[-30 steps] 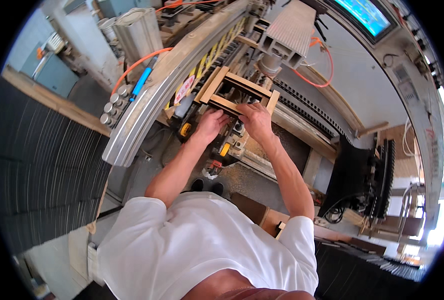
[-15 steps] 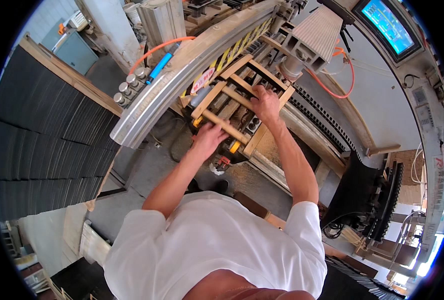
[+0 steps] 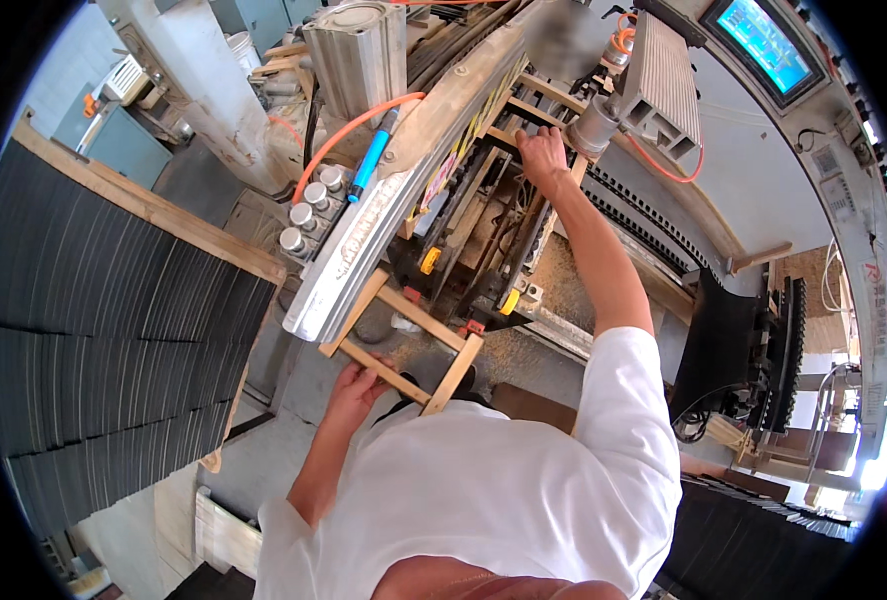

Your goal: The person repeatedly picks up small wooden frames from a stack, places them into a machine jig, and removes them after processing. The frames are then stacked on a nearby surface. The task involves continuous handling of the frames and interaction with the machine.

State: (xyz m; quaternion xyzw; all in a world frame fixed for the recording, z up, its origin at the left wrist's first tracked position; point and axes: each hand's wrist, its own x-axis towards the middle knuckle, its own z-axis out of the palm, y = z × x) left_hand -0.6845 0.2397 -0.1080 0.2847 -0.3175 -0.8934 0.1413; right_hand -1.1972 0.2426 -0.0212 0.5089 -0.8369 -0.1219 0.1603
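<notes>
A small wooden frame (image 3: 417, 318) of light bars is off the machine, just in front of my body. My left hand (image 3: 356, 390) grips its lower bar near the left corner. Farther away, my right hand (image 3: 545, 160) reaches over the machine bed (image 3: 491, 215), its fingers curled onto a second wooden frame (image 3: 554, 93) at the far end. That frame is partly hidden by the hand and by the metal cylinder beside it. Yellow and red fittings, such as a yellow block (image 3: 510, 301), sit at the bed's near end.
Tall stacks of dark, thin sheets (image 3: 114, 330) stand at the left. A blue marker (image 3: 373, 157) lies on the machine's silver rail (image 3: 339, 285), near several round metal knobs (image 3: 304, 215). A lit screen (image 3: 764, 45) hangs at the upper right. Sawdust covers a panel (image 3: 564, 285) beside the bed.
My left hand has drawn one wooden frame off the bed toward my body. My right hand has moved away to the far frame. The view has shifted slightly.
</notes>
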